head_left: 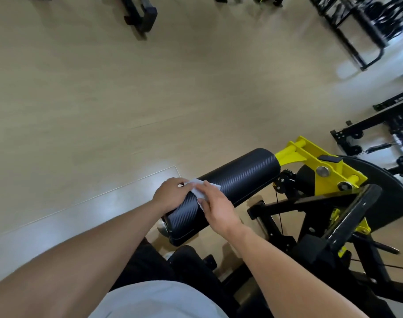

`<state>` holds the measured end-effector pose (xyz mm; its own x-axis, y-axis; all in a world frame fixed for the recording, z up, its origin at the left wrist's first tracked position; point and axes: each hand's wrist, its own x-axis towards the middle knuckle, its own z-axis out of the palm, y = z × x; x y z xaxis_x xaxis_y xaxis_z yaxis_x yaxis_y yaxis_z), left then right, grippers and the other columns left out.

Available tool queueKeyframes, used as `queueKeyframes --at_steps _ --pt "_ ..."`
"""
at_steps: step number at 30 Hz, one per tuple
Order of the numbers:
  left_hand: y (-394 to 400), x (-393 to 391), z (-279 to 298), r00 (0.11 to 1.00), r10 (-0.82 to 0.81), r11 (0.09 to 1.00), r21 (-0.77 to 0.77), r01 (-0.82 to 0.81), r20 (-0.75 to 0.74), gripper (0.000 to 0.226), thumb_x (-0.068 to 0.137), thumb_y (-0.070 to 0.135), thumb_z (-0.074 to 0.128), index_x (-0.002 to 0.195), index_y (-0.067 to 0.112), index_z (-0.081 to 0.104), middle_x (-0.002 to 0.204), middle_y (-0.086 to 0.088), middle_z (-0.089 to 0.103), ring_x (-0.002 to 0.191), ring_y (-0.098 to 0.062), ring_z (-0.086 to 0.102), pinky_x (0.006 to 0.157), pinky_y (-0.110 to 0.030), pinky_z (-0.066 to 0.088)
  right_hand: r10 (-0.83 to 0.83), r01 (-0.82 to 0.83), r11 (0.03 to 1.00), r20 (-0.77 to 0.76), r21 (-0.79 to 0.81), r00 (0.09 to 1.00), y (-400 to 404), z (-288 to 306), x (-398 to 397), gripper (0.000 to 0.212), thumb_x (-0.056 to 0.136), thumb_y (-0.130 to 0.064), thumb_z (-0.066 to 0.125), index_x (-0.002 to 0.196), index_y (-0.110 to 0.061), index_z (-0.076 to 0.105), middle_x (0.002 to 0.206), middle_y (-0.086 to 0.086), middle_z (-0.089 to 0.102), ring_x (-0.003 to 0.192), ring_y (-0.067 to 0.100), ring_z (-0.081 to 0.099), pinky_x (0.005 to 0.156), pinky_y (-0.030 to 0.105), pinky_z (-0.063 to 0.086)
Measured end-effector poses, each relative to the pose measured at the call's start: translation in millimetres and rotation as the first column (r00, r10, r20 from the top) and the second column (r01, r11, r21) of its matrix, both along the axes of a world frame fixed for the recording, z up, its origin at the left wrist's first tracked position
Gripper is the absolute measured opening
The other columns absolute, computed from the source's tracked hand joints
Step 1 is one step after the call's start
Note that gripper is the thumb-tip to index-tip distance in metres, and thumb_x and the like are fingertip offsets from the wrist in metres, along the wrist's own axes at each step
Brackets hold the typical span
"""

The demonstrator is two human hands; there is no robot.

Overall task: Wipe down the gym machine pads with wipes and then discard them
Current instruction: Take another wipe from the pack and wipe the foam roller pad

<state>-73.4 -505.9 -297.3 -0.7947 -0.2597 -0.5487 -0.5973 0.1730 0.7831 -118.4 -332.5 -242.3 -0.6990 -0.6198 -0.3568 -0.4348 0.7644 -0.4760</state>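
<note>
Head view. Wipe [201, 190] lies draped over the near end of the roller pad [221, 193], whose long axis runs from our body up and right toward the yellow bracket [319, 166]. We press our right hand [216, 207], fingers straight and together, flat onto it; our left hand [170, 193] curls round the pad's end, pinching the wipe's edge. Unwiped length, we judge, lies beyond the fingertips.

Left arm: bare, stretched forward from the lower left.
Left hand [170, 193]: knuckles up, fingers curled, pinching a wipe [199, 191].
Right arm: bare, reaching in from the lower right.
Right hand [217, 208]: palm down, fingers straight, pressing the wipe.
</note>
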Motion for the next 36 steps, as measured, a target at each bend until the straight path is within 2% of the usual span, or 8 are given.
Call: queueKeyframes --at_steps 4,10,17,21,25,29,33,36 --pt "-1 -6 -1 0.989 0.099 0.994 0.059 -0.093 -0.108 0.010 0.089 0.033 0.075 0.088 0.024 0.072 0.099 0.006 0.074 0.098 -0.013 0.067 0.090 -0.035 0.052 0.034 -0.028 0.993 -0.046 0.118 0.998 7 2 -11 0.046 0.106 -0.050 0.042 0.149 -0.033 0.041 0.164 -0.004 0.035 0.153 0.013 0.027 0.117 0.040 0.037" --pt "10 -26 8 0.959 0.237 0.966 0.139 -0.216 -0.153 0.019 0.092 0.032 0.073 0.083 0.023 0.058 0.062 0.002 0.071 0.051 -0.002 0.059 0.052 -0.018 0.038 0.277 -0.244 0.936 -0.106 0.253 0.955 13 3 -44 0.066 0.106 -0.060 0.032 0.158 -0.019 0.034 0.166 -0.001 0.033 0.157 0.013 0.015 0.124 0.027 0.010" --pt "9 -11 0 0.976 0.184 0.972 -0.130 -0.198 -0.117 0.009 0.093 0.036 0.068 0.094 0.032 0.059 0.063 0.005 0.064 0.065 -0.010 0.060 0.066 -0.032 0.045 0.512 -0.480 0.858 -0.234 0.183 0.827 2 3 -67 0.053 0.112 -0.041 0.030 0.154 -0.012 0.044 0.163 0.006 0.039 0.155 0.019 0.024 0.126 0.028 0.002" --pt "6 10 -6 0.908 0.384 0.864 -0.281 -0.417 -0.168 0.012 0.101 0.036 0.053 0.105 0.032 0.063 0.088 0.014 0.068 0.088 -0.011 0.061 0.074 -0.032 0.044 0.642 -0.629 0.765 -0.078 0.140 0.763 -8 -18 -52 0.054 0.113 -0.036 0.022 0.160 -0.013 0.031 0.168 0.004 0.027 0.158 0.018 0.014 0.129 0.037 0.009" --pt "25 46 -17 0.789 0.602 0.768 -0.181 -0.615 -0.124 0.023 0.105 0.037 0.044 0.109 0.030 0.065 0.116 0.014 0.065 0.109 -0.009 0.056 0.093 -0.031 0.041 0.687 -0.679 0.726 -0.074 0.109 0.723 5 -19 -52 0.063 0.109 -0.047 0.012 0.161 -0.017 0.031 0.167 -0.002 0.027 0.157 0.012 0.014 0.129 0.035 0.009" --pt "42 58 -30 0.648 0.758 0.648 0.029 -0.761 0.077 0.031 0.106 0.041 0.040 0.122 0.026 0.061 0.124 0.008 0.060 0.113 -0.015 0.052 0.094 -0.029 0.034 0.454 -0.436 0.891 -0.203 0.129 0.867 31 -15 -110 0.055 0.112 -0.036 0.013 0.144 -0.019 0.055 0.149 -0.004 0.054 0.147 0.016 0.040 0.126 0.038 0.024" --pt "40 56 -36 0.659 0.748 0.657 0.054 -0.752 0.076 0.033 0.105 0.032 0.038 0.122 0.021 0.065 0.117 0.004 0.062 0.111 -0.021 0.055 0.092 -0.033 0.038 0.132 -0.098 0.984 -0.245 0.149 0.960 19 -18 -64 0.060 0.110 -0.037 0.012 0.154 -0.011 0.045 0.162 0.002 0.040 0.156 0.015 0.022 0.130 0.035 0.006" --pt "36 53 -38 0.667 0.740 0.666 0.049 -0.745 0.088 0.033 0.104 0.029 0.039 0.119 0.020 0.067 0.116 0.005 0.064 0.110 -0.021 0.056 0.090 -0.033 0.039 0.241 -0.245 0.969 -0.100 -0.028 0.965 -15 -27 24 0.067 0.105 -0.042 0.007 0.155 -0.014 0.042 0.164 -0.001 0.036 0.156 0.010 0.017 0.129 0.037 0.009"
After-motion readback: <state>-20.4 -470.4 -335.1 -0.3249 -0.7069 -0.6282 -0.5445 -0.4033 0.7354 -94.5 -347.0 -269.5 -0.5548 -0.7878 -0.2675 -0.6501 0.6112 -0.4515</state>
